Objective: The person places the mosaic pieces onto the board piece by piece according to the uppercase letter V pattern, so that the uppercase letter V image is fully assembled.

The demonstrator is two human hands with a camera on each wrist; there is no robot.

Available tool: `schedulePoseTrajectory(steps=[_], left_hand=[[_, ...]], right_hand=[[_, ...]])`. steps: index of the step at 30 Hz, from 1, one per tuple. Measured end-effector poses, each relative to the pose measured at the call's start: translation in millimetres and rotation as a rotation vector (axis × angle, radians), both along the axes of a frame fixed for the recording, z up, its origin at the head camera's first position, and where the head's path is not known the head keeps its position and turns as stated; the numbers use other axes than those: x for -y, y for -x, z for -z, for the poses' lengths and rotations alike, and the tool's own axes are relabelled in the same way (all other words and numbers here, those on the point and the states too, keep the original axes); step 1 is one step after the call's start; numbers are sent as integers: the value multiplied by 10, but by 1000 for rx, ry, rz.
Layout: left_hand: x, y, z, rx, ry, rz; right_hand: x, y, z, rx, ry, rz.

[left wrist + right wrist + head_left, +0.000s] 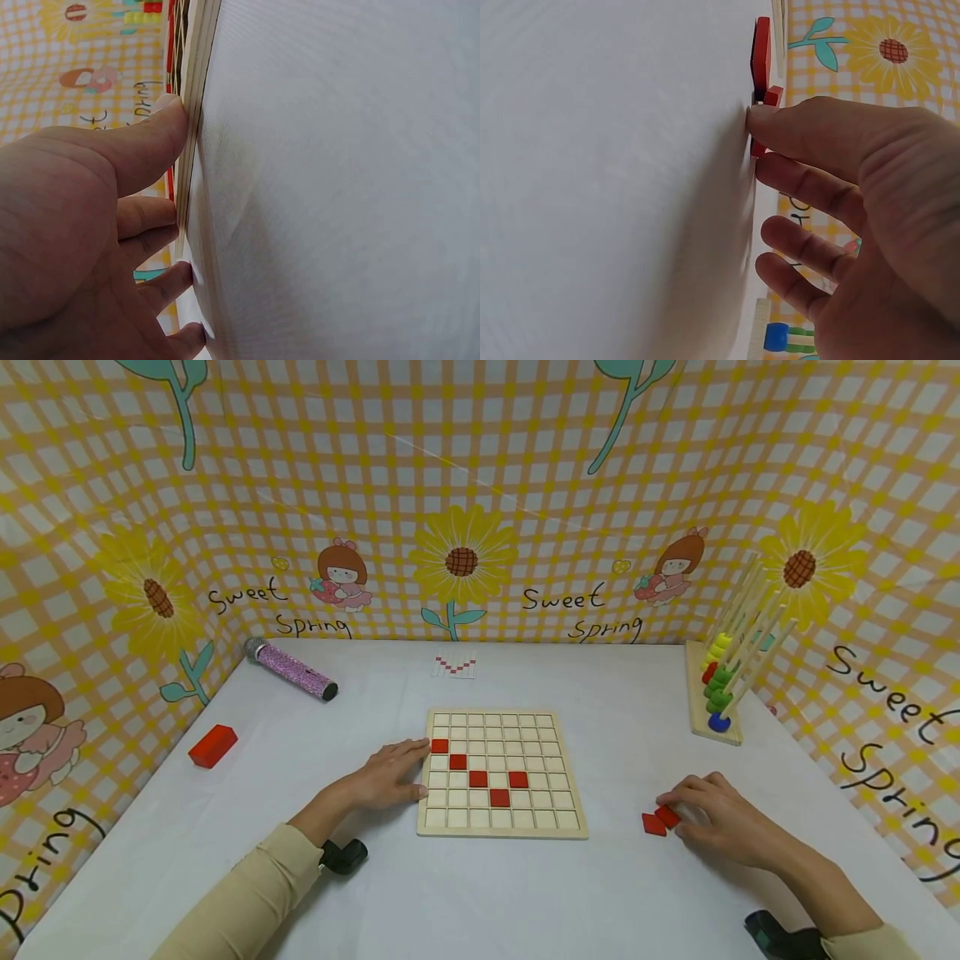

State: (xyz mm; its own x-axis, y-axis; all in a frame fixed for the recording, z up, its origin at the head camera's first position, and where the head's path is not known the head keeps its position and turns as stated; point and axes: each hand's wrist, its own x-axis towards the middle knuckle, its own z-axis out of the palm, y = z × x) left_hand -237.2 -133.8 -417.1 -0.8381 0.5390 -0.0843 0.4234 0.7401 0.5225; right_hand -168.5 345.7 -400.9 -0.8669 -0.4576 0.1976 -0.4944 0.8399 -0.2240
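A wooden grid board (498, 836) lies flat on the table with several red square tiles (477, 779) in its cells. Most of these form a slanting line down from the upper left, and one sits up to the right. Against the board's left edge rests my left hand (382, 777), thumb and fingers extended; the left wrist view shows its thumb (154, 146) touching the wooden side. To the right of the board, my right hand (716, 818) pinches a red tile (667, 816) between thumb and index finger, low over the table. Another red tile (654, 825) lies right beside it.
A small card with a printed red pattern (453, 666) lies behind the board. At the back left are a glittery microphone (296, 670) and a red block (213, 746). A peg stand with colored beads (720, 693) stands at the right. Patterned cloth walls enclose the table.
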Motion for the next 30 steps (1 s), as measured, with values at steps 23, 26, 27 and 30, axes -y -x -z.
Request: schedulePoseTrajectory(steps=[23, 26, 27, 30], left_hand=[[-6, -1, -11, 2, 10, -6], [-7, -1, -12, 5, 13, -9], [-7, -1, -12, 6, 13, -10], [-5, 0, -7, 6, 11, -8]], right_hand=[[47, 24, 6, -52, 7, 7], [123, 28, -12, -47, 1, 19], [152, 31, -20, -35, -1, 28], [244, 46, -39, 14, -6, 55]])
